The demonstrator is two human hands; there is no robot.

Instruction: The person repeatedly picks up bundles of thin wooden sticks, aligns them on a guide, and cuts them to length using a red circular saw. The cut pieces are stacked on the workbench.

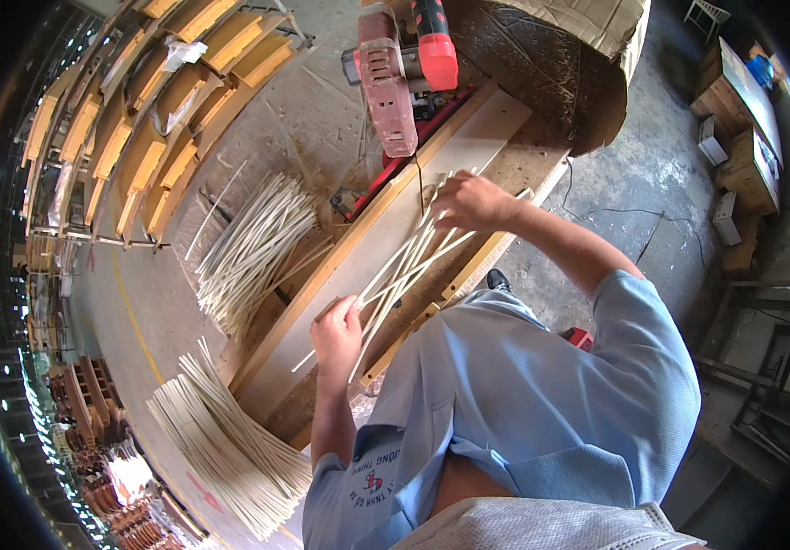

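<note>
Several thin, pale wooden sticks [404, 275] lie loosely crossed over the workbench board in front of me. My right hand [475, 202] is curled round their far ends, fingers closed. Near the opposite ends, my left hand [335, 335] is closed with thumb against fingers, and a stick runs through its grip; the fingers partly hide it. Just beyond my right hand stands a saw [387, 87] with a reddish body and a black-and-red handle [436, 50]. The pale board [289, 353] with a wooden fence strip [321, 275] runs diagonally under the sticks.
Left of the bench sits a heap of cut sticks [257, 243]; a bundle of longer ones [230, 449] lies nearer. A large cardboard box [601, 101] stands at the far right end. Racks with wooden parts [161, 110] are far left, wooden crates [743, 160] far right.
</note>
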